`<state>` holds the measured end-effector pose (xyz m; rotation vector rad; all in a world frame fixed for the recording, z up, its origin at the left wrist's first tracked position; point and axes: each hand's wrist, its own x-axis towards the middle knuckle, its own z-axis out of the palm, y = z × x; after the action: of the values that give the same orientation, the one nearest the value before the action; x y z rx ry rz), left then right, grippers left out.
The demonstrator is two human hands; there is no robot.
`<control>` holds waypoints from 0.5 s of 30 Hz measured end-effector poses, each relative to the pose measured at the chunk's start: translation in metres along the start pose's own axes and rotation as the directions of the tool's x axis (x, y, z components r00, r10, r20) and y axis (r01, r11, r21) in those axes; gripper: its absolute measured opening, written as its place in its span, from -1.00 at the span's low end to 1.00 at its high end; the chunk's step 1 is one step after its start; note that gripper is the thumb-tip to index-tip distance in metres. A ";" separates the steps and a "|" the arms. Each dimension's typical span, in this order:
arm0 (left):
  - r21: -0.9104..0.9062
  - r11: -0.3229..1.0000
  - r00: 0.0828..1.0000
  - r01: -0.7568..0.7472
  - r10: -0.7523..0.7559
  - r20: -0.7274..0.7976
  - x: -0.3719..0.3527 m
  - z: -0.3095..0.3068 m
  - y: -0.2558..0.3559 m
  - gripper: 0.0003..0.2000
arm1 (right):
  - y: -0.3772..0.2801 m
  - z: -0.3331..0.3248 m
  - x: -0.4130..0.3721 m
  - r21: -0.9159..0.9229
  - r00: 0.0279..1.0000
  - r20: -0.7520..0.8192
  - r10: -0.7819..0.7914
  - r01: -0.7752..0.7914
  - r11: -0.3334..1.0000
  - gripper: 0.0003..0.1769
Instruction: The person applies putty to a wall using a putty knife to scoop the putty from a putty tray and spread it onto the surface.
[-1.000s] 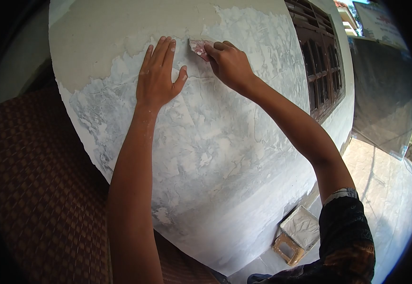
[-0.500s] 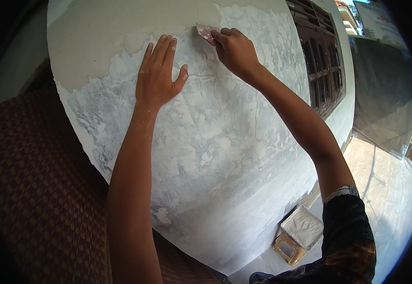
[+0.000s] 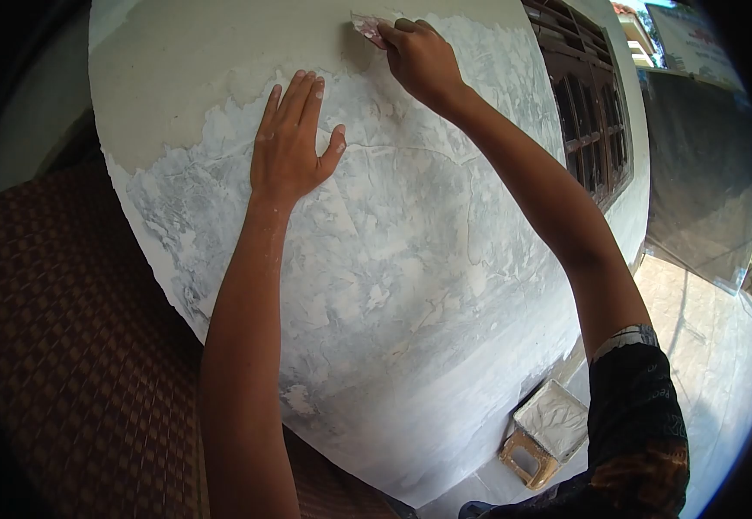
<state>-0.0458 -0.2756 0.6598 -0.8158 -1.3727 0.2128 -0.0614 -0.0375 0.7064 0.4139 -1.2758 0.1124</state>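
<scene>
My left hand [image 3: 294,143] lies flat against the wall [image 3: 393,233], with its fingers pointing up and the thumb out to the side. White specks dot its fingertips and wrist. Higher and to the right, my right hand [image 3: 423,59] is wrapped round a small scraper [image 3: 368,30], whose whitish, smeared blade meets the wall. The scraper's handle is mostly hidden in my fingers. Around the blade the wall is plain beige-grey; below, it is covered with patchy white and grey filler, and a thin crack line runs between the hands.
A tray of white paste [image 3: 553,418] rests on a brown stool [image 3: 527,460] at the wall's foot. A dark wooden window [image 3: 590,112] is at the right. Woven brown matting [image 3: 73,329] hangs at the left. A dark sheet [image 3: 704,164] stands beyond the window.
My right hand and the scraper have moved up and slightly left on the wall. My left hand stays flat in nearly the same place.
</scene>
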 end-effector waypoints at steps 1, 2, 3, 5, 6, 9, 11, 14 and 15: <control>0.001 1.000 1.000 0.000 0.000 -0.001 0.000 0.000 0.000 -0.42 | 0.013 0.013 0.015 -0.013 0.998 -0.061 -0.028 0.027 1.000 -0.77; 0.004 1.000 1.000 -0.002 0.002 -0.001 0.000 0.000 0.000 -0.42 | 0.018 0.015 0.026 -0.076 0.991 -0.077 -0.109 0.104 0.992 -0.81; 0.008 1.000 1.000 -0.004 0.004 -0.001 0.000 0.000 -0.001 -0.42 | 0.018 0.019 0.024 -0.074 0.991 -0.081 -0.108 0.102 0.992 -0.81; 0.003 1.000 1.000 -0.001 0.001 -0.009 0.000 0.000 0.000 -0.42 | 0.016 0.023 0.015 -0.037 0.992 0.038 -0.124 0.125 0.991 -0.85; 0.002 1.000 1.000 -0.001 0.001 -0.007 0.000 0.000 0.000 -0.42 | 0.014 0.022 0.000 -0.029 0.992 0.080 -0.102 0.105 0.994 -0.88; -0.007 1.000 1.000 -0.001 0.001 0.002 0.000 -0.002 0.001 -0.42 | -0.015 -0.007 -0.053 0.046 0.994 0.092 -0.064 0.060 0.997 -0.82; -0.003 1.000 1.000 -0.015 0.015 -0.008 0.000 -0.001 0.000 -0.43 | -0.022 -0.019 -0.053 0.068 0.995 0.086 -0.053 0.048 0.997 -0.83; -0.009 1.000 1.000 -0.008 0.008 -0.011 -0.001 0.000 0.000 -0.43 | -0.009 -0.017 -0.013 0.053 1.000 0.007 -0.024 0.023 0.998 -0.76; -0.010 1.000 1.000 -0.008 0.008 -0.009 -0.001 0.000 0.000 -0.43 | 0.001 -0.009 0.003 0.024 0.998 -0.036 -0.043 0.043 0.999 -0.76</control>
<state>-0.0461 -0.2764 0.6593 -0.8296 -1.3630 0.2079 -0.0531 -0.0340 0.7075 0.4583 -1.2307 0.0987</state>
